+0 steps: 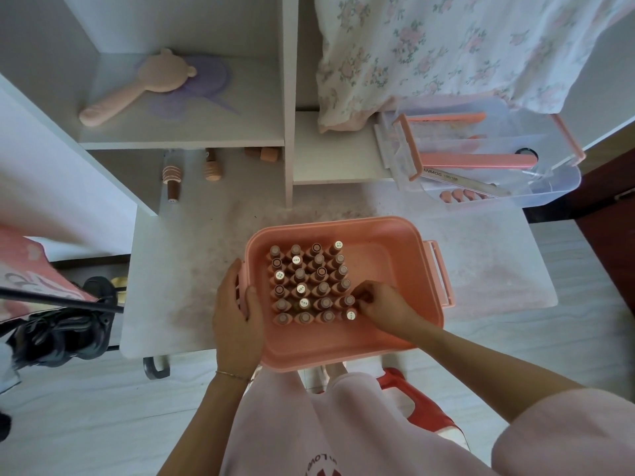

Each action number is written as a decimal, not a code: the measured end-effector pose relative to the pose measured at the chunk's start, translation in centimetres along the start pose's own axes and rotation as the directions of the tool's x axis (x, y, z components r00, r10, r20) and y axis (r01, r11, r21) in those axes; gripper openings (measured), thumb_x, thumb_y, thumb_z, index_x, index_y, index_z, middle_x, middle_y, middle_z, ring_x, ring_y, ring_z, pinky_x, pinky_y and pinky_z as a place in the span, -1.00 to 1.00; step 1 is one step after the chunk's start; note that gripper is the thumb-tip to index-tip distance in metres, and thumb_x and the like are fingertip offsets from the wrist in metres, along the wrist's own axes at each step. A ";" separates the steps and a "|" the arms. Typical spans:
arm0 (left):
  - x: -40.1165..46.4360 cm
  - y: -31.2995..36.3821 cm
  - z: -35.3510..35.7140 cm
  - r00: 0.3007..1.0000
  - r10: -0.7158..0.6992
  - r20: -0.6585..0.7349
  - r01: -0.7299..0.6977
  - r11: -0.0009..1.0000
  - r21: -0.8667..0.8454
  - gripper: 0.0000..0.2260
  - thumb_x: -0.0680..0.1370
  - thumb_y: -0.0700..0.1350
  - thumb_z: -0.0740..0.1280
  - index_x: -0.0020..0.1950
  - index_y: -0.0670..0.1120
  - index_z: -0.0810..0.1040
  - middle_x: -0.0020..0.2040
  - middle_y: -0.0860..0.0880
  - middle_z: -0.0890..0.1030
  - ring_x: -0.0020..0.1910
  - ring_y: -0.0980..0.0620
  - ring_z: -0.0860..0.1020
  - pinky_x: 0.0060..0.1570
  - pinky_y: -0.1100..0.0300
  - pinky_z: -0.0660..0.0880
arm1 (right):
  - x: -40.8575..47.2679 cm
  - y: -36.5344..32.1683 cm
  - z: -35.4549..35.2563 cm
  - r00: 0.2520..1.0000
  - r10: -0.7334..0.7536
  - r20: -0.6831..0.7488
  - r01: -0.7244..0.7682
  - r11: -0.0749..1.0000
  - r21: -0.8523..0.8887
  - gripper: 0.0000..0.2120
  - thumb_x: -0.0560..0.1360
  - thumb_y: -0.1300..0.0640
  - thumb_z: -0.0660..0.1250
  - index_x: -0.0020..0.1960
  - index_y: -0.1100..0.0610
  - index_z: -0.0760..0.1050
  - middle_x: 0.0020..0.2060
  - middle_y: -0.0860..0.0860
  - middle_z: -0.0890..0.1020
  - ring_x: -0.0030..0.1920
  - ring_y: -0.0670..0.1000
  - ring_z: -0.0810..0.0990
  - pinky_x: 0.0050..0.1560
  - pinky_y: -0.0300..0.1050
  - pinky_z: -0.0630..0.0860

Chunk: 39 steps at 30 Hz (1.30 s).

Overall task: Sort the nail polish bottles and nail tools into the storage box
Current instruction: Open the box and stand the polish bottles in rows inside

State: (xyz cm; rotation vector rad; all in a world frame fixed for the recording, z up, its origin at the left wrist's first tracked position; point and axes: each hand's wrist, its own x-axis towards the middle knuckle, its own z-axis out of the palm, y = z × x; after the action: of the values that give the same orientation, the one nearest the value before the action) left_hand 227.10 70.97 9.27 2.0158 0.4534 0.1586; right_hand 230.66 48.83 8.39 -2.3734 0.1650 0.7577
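Note:
A pink storage box (pixel 388 242) stands at the table's front edge. Several nail polish bottles (pixel 311 283) stand upright in tidy rows in its left half. My left hand (pixel 237 314) grips the box's left wall, thumb inside the rim. My right hand (pixel 386 304) reaches into the box and pinches a dark-capped bottle (pixel 365 297) at the right end of the rows. Two more bottles (pixel 171 178) lie on the table under the shelf. A clear tray (pixel 549 187) at the right holds pink nail files (pixel 477 159) and other nail tools.
A white shelf unit (pixel 288 97) stands behind the table, holding a pink bear-shaped brush (pixel 137 87). Floral fabric (pixel 446 46) hangs at the back right. Small pink caps (pixel 264 153) lie under the shelf. A red stool (pixel 412 400) is under me, dark shoes (pixel 58 338) at the left.

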 end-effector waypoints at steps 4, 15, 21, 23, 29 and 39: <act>0.0 -0.1 0.0 1.000 0.003 0.003 -0.003 1.000 0.011 -0.62 0.59 -0.18 0.17 0.41 -0.06 0.30 0.36 -0.03 0.42 0.30 0.01 0.39 0.21 0.18 0.28 | 0.1 0.1 0.0 1.000 0.016 0.000 -0.016 1.000 0.011 -0.80 0.45 0.29 0.22 0.02 0.20 0.55 -0.05 0.12 0.64 -0.07 0.03 0.55 -0.06 -0.17 0.47; -0.1 0.0 0.0 1.000 -0.007 0.002 0.007 1.000 -0.009 -0.62 0.59 -0.18 0.17 0.41 -0.05 0.30 0.36 -0.01 0.41 0.31 0.02 0.38 0.23 0.18 0.27 | -1.2 0.2 -0.9 0.987 -0.145 -0.070 0.144 0.989 -0.011 -0.84 0.49 0.23 0.25 0.03 0.13 0.53 -0.13 -0.01 0.60 -0.17 -0.11 0.51 -0.19 -0.32 0.41; -0.1 0.2 0.0 1.000 -0.017 -0.003 0.017 1.000 -0.014 -0.62 0.59 -0.19 0.18 0.41 -0.05 0.31 0.36 -0.01 0.42 0.30 0.02 0.38 0.23 0.19 0.27 | -2.5 -0.6 -2.5 0.916 -0.394 -0.082 0.388 0.918 -0.079 -0.83 0.47 0.19 0.33 0.06 0.11 0.56 -0.18 -0.11 0.50 -0.21 -0.21 0.45 -0.14 -0.28 0.46; -0.1 0.2 0.0 1.000 -0.016 0.004 0.016 1.000 -0.013 -0.62 0.59 -0.19 0.18 0.41 -0.05 0.31 0.36 -0.02 0.41 0.30 0.04 0.38 0.23 0.19 0.27 | -2.4 -1.1 -2.4 0.915 -0.400 -0.053 0.395 0.915 -0.081 -0.81 0.48 0.16 0.34 0.09 0.09 0.56 -0.13 -0.11 0.51 -0.17 -0.20 0.45 -0.10 -0.27 0.46; 0.0 0.2 -0.1 1.000 -0.007 0.006 0.007 1.000 -0.010 -0.62 0.59 -0.18 0.18 0.41 -0.04 0.31 0.36 0.01 0.40 0.25 0.17 0.34 0.22 0.21 0.26 | -2.0 -1.4 -1.8 0.937 -0.348 -0.020 0.346 0.935 -0.077 -0.80 0.49 0.14 0.32 0.10 0.11 0.57 -0.04 -0.03 0.55 -0.10 -0.14 0.45 -0.07 -0.32 0.40; 0.0 0.2 -0.1 1.000 -0.003 0.009 0.003 1.000 -0.006 -0.62 0.59 -0.19 0.18 0.41 -0.06 0.31 0.36 -0.01 0.41 0.24 0.17 0.34 0.22 0.22 0.26 | -1.9 -1.3 -1.7 0.944 -0.322 -0.068 0.321 0.947 -0.026 -0.85 0.48 0.22 0.32 0.03 0.16 0.59 -0.06 0.03 0.60 -0.08 -0.04 0.55 0.02 -0.15 0.51</act>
State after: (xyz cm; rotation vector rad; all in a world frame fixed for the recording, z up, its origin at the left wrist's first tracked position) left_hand 227.13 70.98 9.45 2.0095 0.4499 0.1486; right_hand 230.31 48.69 11.19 -2.3613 -0.1961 0.5189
